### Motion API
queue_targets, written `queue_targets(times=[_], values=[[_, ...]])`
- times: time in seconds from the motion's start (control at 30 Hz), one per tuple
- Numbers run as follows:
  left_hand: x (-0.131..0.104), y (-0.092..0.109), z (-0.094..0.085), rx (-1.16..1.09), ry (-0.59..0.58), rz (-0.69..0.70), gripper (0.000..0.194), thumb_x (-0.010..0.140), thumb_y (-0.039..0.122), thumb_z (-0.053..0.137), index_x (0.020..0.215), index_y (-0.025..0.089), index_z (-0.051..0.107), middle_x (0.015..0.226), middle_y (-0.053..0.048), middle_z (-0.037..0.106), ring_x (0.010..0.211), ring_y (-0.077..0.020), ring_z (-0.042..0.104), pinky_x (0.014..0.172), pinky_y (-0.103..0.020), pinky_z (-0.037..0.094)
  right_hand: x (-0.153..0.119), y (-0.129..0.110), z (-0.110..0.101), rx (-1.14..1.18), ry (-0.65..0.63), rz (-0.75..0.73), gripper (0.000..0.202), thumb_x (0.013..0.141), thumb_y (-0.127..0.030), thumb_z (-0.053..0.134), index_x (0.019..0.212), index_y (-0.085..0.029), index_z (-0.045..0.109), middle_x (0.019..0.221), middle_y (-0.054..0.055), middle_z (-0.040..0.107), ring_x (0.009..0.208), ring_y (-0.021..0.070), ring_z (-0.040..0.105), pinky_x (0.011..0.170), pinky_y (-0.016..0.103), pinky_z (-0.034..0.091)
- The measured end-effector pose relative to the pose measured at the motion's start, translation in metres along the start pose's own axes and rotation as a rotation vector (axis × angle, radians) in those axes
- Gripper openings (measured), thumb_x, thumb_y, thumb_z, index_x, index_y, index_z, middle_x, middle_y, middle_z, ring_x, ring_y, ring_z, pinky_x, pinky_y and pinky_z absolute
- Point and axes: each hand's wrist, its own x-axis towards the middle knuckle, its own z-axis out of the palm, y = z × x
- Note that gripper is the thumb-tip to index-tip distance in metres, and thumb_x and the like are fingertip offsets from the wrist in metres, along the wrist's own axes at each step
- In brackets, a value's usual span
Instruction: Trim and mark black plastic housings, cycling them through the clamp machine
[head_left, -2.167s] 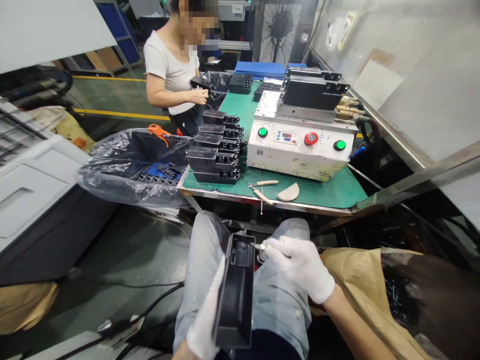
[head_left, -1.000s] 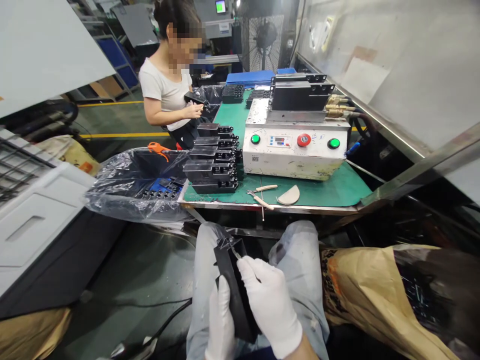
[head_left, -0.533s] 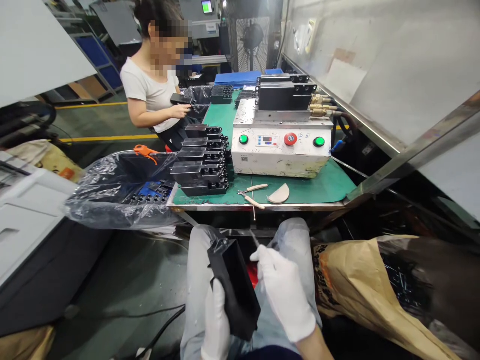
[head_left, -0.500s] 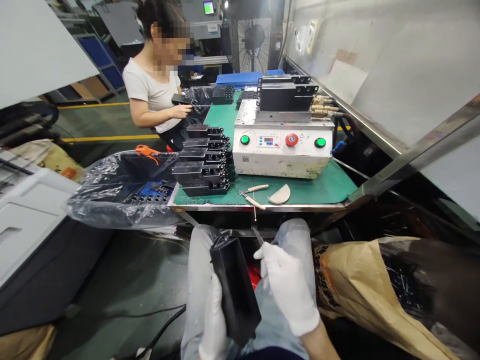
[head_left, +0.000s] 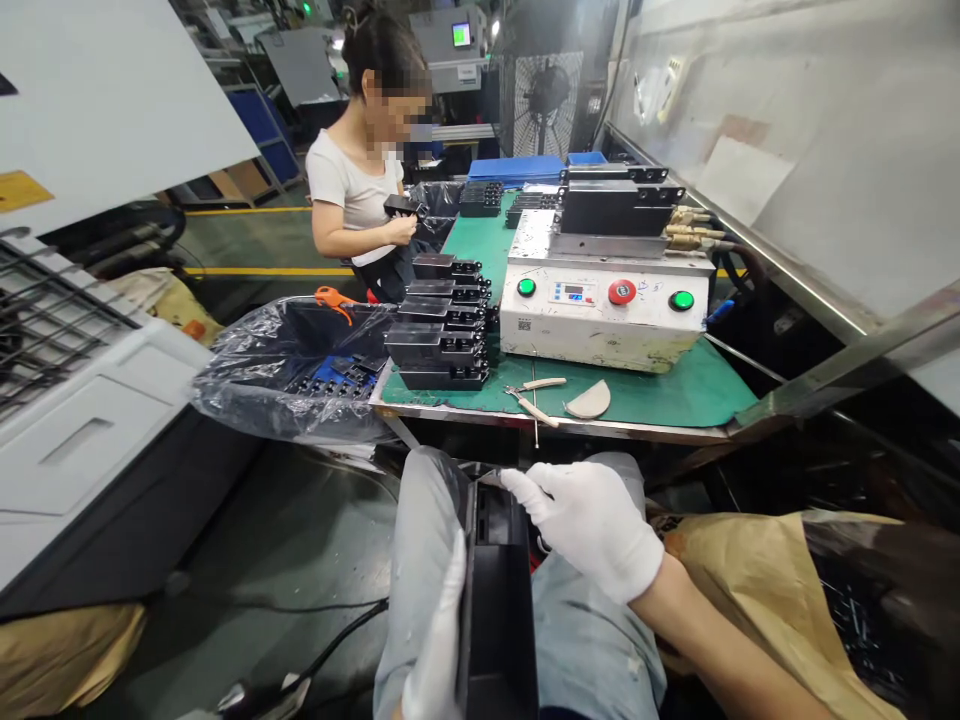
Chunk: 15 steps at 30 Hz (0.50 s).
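A long black plastic part (head_left: 501, 610) with an open hollow side stands lengthwise over my lap. My left hand (head_left: 439, 640), in a white glove, holds it along its left side. My right hand (head_left: 589, 515), also gloved in white, is closed at the part's far end, its fingertips at the top edge. A thin blade-like tool (head_left: 489, 478) shows at those fingertips, mostly hidden. Beyond, on the green bench, lie pliers (head_left: 538, 405) with pale handles and a half-round beige piece (head_left: 589, 400). Stacked black parts (head_left: 439, 340) stand at the left of the bench.
A white machine (head_left: 600, 320) with green and red buttons stands on the green bench (head_left: 705, 390). Left of it is a plastic-lined bin (head_left: 255, 400) with an orange air gun (head_left: 335, 299). A person (head_left: 352, 200) handles a black part behind. A paper sack (head_left: 750, 570) is at right.
The view has turned left. The black part has swung more upright, its inside facing up, and my right hand has come onto its far end with the tool.
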Motion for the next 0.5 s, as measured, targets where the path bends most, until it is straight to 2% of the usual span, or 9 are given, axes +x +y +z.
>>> queue_targets(times=[0.07, 0.17, 0.3, 0.37, 0.5], values=[[-0.006, 0.003, 0.009, -0.013, -0.007, -0.014, 0.058, 0.088, 0.050, 0.066, 0.140, 0.027, 0.062, 0.134, -0.004, 0.075, 0.131, -0.0262, 0.065, 0.117, -0.038, 0.052, 0.000, 0.000, 0.001, -0.012, -0.008, -0.007, 0.068, 0.110, -0.051, 0.035, 0.056, -0.021, 0.062, 0.051, 0.000, 0.066, 0.044, 0.0126, 0.058, 0.053, 0.034, 0.017], [-0.018, 0.009, 0.028, 0.019, -0.038, -0.106, 0.062, 0.088, 0.056, 0.064, 0.138, 0.019, 0.064, 0.124, -0.008, 0.079, 0.117, -0.0263, 0.073, 0.116, -0.041, 0.053, -0.001, 0.001, 0.003, -0.038, -0.035, -0.014, 0.064, 0.110, -0.048, 0.038, 0.057, -0.021, 0.063, 0.052, 0.000, 0.068, 0.045, 0.0132, 0.059, 0.054, 0.034, 0.016], [-0.028, 0.014, 0.040, 0.125, 0.078, -0.086, 0.056, 0.086, 0.052, 0.069, 0.131, 0.017, 0.069, 0.107, -0.005, 0.085, 0.102, -0.0221, 0.078, 0.114, -0.035, 0.053, -0.003, 0.004, 0.006, -0.079, -0.087, -0.036, 0.057, 0.108, -0.043, 0.046, 0.059, -0.021, 0.065, 0.054, 0.000, 0.069, 0.046, 0.0137, 0.060, 0.054, 0.034, 0.014], [-0.029, 0.015, 0.041, 0.128, 0.099, -0.045, 0.052, 0.086, 0.048, 0.070, 0.129, 0.019, 0.070, 0.109, -0.004, 0.084, 0.108, -0.0214, 0.076, 0.115, -0.033, 0.051, -0.004, 0.005, 0.008, -0.100, -0.111, -0.036, 0.055, 0.107, -0.042, 0.049, 0.059, -0.021, 0.065, 0.054, 0.000, 0.069, 0.047, 0.0142, 0.062, 0.054, 0.035, 0.013], [-0.027, 0.014, 0.049, 0.038, 0.000, 0.023, 0.042, 0.090, 0.044, 0.066, 0.126, 0.022, 0.071, 0.124, -0.002, 0.080, 0.122, -0.0196, 0.070, 0.117, -0.030, 0.048, -0.012, 0.000, 0.012, -0.093, -0.162, -0.044, 0.055, 0.108, -0.044, 0.046, 0.063, -0.021, 0.068, 0.056, 0.001, 0.070, 0.048, 0.0153, 0.063, 0.053, 0.035, 0.013]])
